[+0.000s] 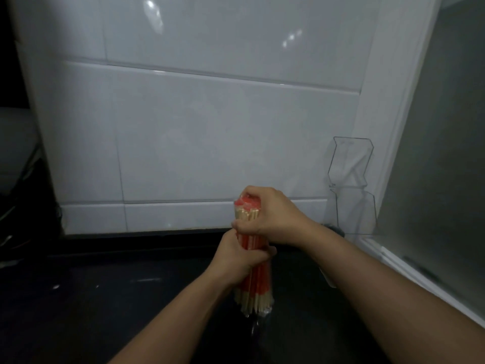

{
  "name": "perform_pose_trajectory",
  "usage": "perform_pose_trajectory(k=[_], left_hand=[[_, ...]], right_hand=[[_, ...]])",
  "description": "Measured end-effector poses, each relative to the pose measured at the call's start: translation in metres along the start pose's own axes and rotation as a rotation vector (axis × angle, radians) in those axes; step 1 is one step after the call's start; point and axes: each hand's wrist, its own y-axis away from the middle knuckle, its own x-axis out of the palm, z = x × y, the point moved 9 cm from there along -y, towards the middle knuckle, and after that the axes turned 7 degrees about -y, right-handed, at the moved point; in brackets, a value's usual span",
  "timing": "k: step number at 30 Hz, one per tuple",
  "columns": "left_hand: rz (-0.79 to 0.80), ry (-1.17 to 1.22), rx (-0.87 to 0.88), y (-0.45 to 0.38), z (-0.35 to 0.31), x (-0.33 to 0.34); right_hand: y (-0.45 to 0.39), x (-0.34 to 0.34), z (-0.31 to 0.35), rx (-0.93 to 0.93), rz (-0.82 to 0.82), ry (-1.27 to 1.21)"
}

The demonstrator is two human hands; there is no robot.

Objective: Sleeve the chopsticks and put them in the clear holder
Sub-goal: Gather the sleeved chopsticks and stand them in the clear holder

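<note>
We've got both hands wrapped on one upright bundle of chopsticks [252,261], held out in front of us over a dark countertop [105,298], approx. centre-low in view. The bundle is pale wood w/ red-orange sleeves or bands; bare wooden ends show at the bottom and in a short strip near the top, and a clear plastic wrap seems to cover it, glinting below the lower ends. We can't tell if the bundle's bottom touches the counter.

Left hand [236,258] comes up from lower left, forearm angled toward centre, fingers curled tight round the bundle's middle, thumb side twd the top. Right hand [267,214] reaches in from lower right, forearm long across the frame, wrist bent inward, fingers curled over and clamped on the bundle's top end, knuckles facing us. The two hands sit one just above the other, touching or nearly so.

The clear holder [351,187] is off to the right, against the white tiled wall [210,127], near the corner w/ a white-framed frosted panel [433,153]. It's transparent, edges only faintly visible; well apart from the hands. Contents: can't tell.
</note>
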Motion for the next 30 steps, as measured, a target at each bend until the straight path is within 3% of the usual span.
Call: perform_pose_trajectory(k=[3,6,12,18,23,30], left_hand=[[-0.016,-0.032,0.033,-0.001,-0.002,0.010],[-0.030,-0.221,0.105,-0.001,-0.010,0.025],[-0.119,-0.479,0.295,-0.027,-0.082,0.049],[0.156,-0.307,0.355,-0.074,-0.162,0.099],[0.173,-0.278,0.391,-0.087,-0.184,0.117],[0.177,-0.232,0.344,-0.096,-0.164,0.138]], right_hand=[[0.000,-0.012,-0.011,0.015,-0.031,-0.077],[-0.003,-0.042,-0.017,0.013,-0.066,-0.126],[-0.008,-0.137,-0.001,-0.068,-0.218,-0.117],[-0.002,-0.234,0.006,-0.067,-0.337,0.046],[0.000,-0.263,-0.005,-0.035,-0.369,0.097],[0.005,-0.258,-0.027,0.003,-0.363,0.198]])
